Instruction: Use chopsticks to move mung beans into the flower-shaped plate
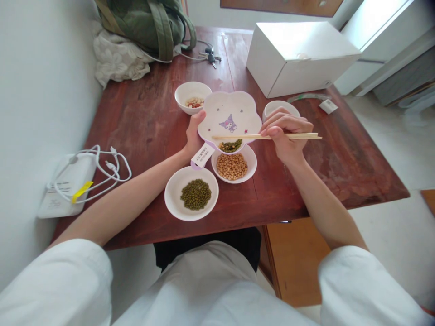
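Observation:
My left hand [194, 133] grips the left edge of a flower-shaped plate [217, 108] with a purple rim and a cartoon print, tilted towards me. A small heap of mixed beans [230, 146] lies at its near edge. Chopsticks [251, 136] are held in my right hand [285, 131], their tips over the plate just above the heap. Under the plate's near edge stands a white bowl of yellow soybeans [232, 167]. Closer to me is a white bowl [173, 203] of green mung beans [195, 194]. A white bowl [183, 93] behind the plate holds pale and reddish pieces.
Another white bowl [280, 107] stands partly behind my right hand. A large white box [299, 59] sits at the back right, a green bag [142, 25] and keys [211, 57] at the back left. A white device with a cable [71, 185] lies left.

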`<state>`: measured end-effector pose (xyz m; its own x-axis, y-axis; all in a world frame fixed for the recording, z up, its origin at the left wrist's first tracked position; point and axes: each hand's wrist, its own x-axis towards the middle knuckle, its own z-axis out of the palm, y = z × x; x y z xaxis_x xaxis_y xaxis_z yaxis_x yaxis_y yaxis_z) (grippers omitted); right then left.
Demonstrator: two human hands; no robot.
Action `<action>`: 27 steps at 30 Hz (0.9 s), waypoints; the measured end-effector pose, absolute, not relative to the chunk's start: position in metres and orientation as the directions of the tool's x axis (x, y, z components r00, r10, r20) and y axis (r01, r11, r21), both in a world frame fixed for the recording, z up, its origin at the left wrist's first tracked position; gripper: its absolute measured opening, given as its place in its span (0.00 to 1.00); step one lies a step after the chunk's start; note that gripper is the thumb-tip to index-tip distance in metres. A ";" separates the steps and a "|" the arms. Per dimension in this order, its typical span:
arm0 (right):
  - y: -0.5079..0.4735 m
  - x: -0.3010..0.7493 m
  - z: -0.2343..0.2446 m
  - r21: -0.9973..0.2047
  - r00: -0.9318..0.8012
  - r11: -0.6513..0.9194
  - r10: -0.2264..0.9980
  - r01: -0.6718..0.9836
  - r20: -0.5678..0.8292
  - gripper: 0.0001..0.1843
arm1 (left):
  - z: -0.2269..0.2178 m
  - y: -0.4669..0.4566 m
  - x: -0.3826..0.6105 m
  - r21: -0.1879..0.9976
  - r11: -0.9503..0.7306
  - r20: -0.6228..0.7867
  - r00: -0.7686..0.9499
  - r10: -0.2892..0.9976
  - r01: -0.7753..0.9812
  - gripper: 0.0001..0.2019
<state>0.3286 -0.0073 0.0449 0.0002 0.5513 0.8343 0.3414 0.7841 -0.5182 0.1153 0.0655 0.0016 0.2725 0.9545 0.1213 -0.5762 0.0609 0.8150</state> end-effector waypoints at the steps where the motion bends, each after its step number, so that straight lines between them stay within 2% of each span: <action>1: -0.007 0.329 0.044 -0.519 0.002 0.787 0.550 0.334 0.835 0.20 | 0.001 0.066 0.115 0.803 0.062 0.139 0.287 0.948 -0.593 0.22; 5: -0.006 0.330 0.042 -0.535 0.003 0.788 0.560 0.305 0.828 0.19 | -0.001 0.067 0.112 0.785 0.077 0.181 0.346 0.921 -0.615 0.20; 9: -0.006 0.329 0.042 -0.528 -0.009 0.800 0.553 0.286 0.833 0.18 | -0.002 0.067 0.113 0.808 0.077 0.129 0.302 0.945 -0.584 0.22; 14: -0.006 0.329 0.041 -0.540 0.004 0.784 0.566 0.307 0.824 0.20 | 0.000 0.064 0.113 0.755 0.095 0.173 0.337 0.926 -0.649 0.20; 19: -0.005 0.329 0.041 -0.542 0.005 0.792 0.564 0.282 0.826 0.19 | 0.002 0.062 0.112 0.750 0.090 0.171 0.324 0.930 -0.656 0.17; 27: -0.007 0.327 0.046 -0.533 -0.018 0.807 0.555 0.255 0.832 0.19 | 0.002 0.064 0.112 0.711 0.139 0.104 0.299 0.949 -0.689 0.17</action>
